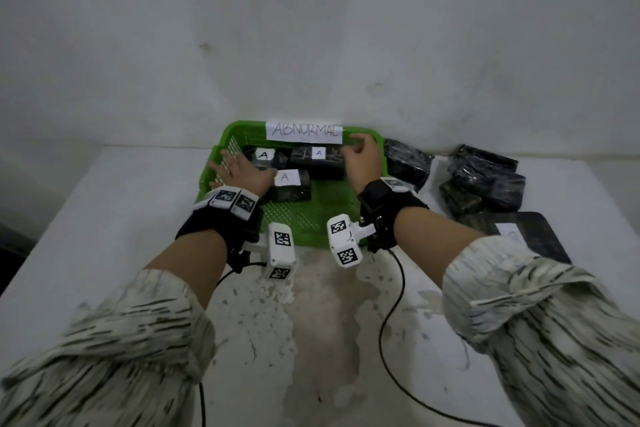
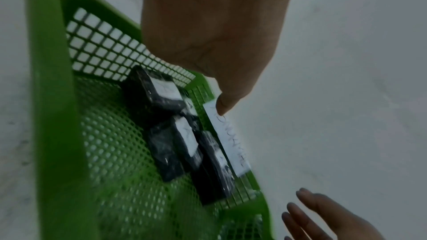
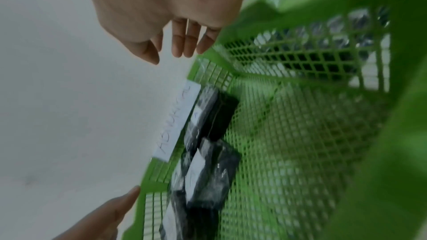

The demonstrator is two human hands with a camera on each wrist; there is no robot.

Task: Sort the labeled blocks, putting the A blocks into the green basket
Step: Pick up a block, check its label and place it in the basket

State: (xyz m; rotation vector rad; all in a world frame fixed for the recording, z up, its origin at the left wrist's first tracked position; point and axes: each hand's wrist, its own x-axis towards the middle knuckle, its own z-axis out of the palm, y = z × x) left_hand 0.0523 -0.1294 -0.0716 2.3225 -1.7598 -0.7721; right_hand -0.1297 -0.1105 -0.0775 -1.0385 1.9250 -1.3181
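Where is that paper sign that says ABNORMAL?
In the head view, the ABNORMAL sign is fixed to the far wall of the green basket, just behind the A blocks and left of the right hand.

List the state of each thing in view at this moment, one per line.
green basket: on the table, holding three A-labelled blocks.
A blocks: lying in the basket's far half, labels up.
ABNORMAL label: fixed to the basket's far rim.
dark blocks: piled on the table right of the basket.
left hand: open, empty.
right hand: open, empty.
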